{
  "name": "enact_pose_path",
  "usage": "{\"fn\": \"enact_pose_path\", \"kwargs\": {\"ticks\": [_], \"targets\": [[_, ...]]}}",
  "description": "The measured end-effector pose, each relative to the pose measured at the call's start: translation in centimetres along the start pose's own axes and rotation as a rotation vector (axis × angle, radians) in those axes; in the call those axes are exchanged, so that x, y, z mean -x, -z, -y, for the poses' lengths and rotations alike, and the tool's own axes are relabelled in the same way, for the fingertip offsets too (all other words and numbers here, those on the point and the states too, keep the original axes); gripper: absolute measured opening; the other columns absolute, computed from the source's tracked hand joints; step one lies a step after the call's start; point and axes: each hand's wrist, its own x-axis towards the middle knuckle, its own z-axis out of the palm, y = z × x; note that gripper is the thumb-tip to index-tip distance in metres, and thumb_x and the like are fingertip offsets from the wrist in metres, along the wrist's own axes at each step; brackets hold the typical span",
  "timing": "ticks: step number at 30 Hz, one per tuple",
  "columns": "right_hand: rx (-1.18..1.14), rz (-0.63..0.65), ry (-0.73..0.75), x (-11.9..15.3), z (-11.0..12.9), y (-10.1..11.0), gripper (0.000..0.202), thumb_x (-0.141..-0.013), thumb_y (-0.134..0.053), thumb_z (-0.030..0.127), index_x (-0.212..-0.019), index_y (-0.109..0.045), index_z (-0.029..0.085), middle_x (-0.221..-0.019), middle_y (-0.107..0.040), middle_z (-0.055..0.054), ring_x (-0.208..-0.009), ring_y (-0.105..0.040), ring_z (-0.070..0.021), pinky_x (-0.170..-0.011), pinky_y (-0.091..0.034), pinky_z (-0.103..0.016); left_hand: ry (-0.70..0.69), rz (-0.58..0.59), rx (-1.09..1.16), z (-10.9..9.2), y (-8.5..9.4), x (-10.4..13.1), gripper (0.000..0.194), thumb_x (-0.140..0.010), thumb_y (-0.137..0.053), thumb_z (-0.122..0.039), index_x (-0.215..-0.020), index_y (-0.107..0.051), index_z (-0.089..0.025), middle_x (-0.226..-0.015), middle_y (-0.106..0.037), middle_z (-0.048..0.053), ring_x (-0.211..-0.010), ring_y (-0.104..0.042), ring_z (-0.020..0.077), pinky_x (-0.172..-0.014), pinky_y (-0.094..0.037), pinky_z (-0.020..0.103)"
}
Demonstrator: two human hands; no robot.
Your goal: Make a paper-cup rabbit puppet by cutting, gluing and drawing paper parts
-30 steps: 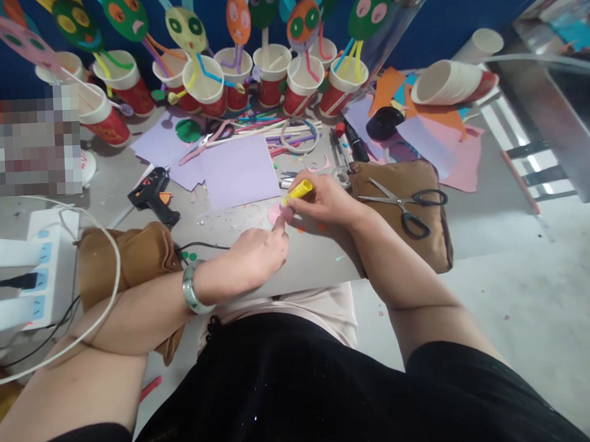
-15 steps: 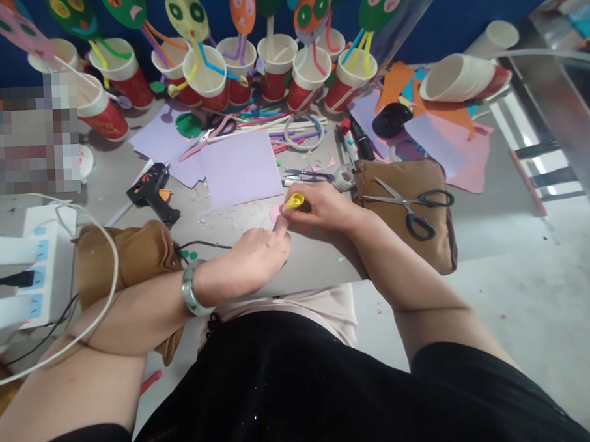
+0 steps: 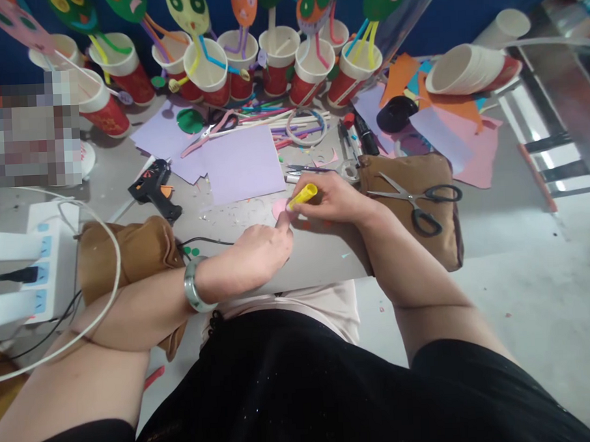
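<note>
My right hand [image 3: 327, 199] is closed round a thick yellow marker [image 3: 304, 194], held tilted with its wide hollow end up and its lower end at a small pink paper piece [image 3: 279, 207]. That pink piece lies flat on the grey table, partly hidden by my fingers. My left hand [image 3: 262, 252] rests just in front of it, index finger stretched to the paper and pressing at its edge, the other fingers curled in. A bangle circles my left wrist. Purple paper [image 3: 246, 163] lies beyond my hands, with small scissors [image 3: 310, 169] to its right.
Black-handled scissors [image 3: 416, 199] lie on a brown cushion [image 3: 410, 167] at right. A glue gun [image 3: 154, 191] and another brown cushion [image 3: 125, 248] are at left. Red-and-white paper cups [image 3: 210, 75] with paper faces line the back. A power strip [image 3: 45, 264] and white cable are far left.
The yellow marker has tipped so that more of its side shows, its hollow end now further right and higher. My left hand keeps nearly the same place; the view has shifted slightly.
</note>
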Motion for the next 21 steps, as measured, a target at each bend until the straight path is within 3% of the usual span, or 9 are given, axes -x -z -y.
{"fn": "enact_pose_path", "kwargs": {"ticks": [3, 7, 13, 21], "targets": [[0.070, 0.050, 0.009, -0.2, 0.3, -0.6, 0.014, -0.089, -0.066, 0.033, -0.088, -0.066, 0.020, -0.075, -0.069, 0.000, -0.065, -0.055, -0.0138, -0.064, -0.040, -0.028, 0.040, 0.110, -0.053, -0.3, 0.8, -0.1, 0.059, -0.100, -0.035, -0.017, -0.154, -0.039, 0.006, -0.156, -0.039, 0.041, -0.086, -0.073, 0.0271, -0.071, -0.056, 0.040], [0.040, -0.047, -0.021, -0.3, 0.0, -1.1, 0.013, -0.088, -0.066, 0.033, -0.089, -0.062, 0.021, -0.074, -0.067, 0.000, -0.065, -0.055, -0.0146, -0.064, -0.042, -0.029, 0.058, 0.115, -0.048, -0.5, 1.2, -0.1, 0.057, -0.100, -0.040, -0.019, -0.152, -0.043, 0.006, -0.157, -0.038, 0.040, -0.086, -0.073, 0.0268, -0.071, -0.056, 0.039], [-0.070, -0.221, -0.113, 0.0, -0.8, -0.2, 0.018, -0.088, -0.071, 0.034, -0.094, -0.057, 0.024, -0.074, -0.060, 0.001, -0.063, -0.052, -0.0143, -0.059, -0.045, -0.030, 0.033, 0.064, -0.093, -0.2, 0.2, -0.1, 0.052, -0.103, -0.038, -0.023, -0.147, -0.049, 0.002, -0.161, -0.031, 0.038, -0.079, -0.071, 0.0216, -0.066, -0.054, 0.035], [0.044, 0.009, 0.010, -0.2, 0.1, -0.4, 0.012, -0.086, -0.067, 0.031, -0.085, -0.061, 0.020, -0.074, -0.066, 0.001, -0.064, -0.055, -0.0130, -0.063, -0.043, -0.028, 0.021, 0.034, -0.126, -0.5, -0.2, -0.1, 0.051, -0.103, -0.039, -0.019, -0.146, -0.050, 0.005, -0.160, -0.031, 0.041, -0.081, -0.072, 0.0230, -0.067, -0.057, 0.036]]}}
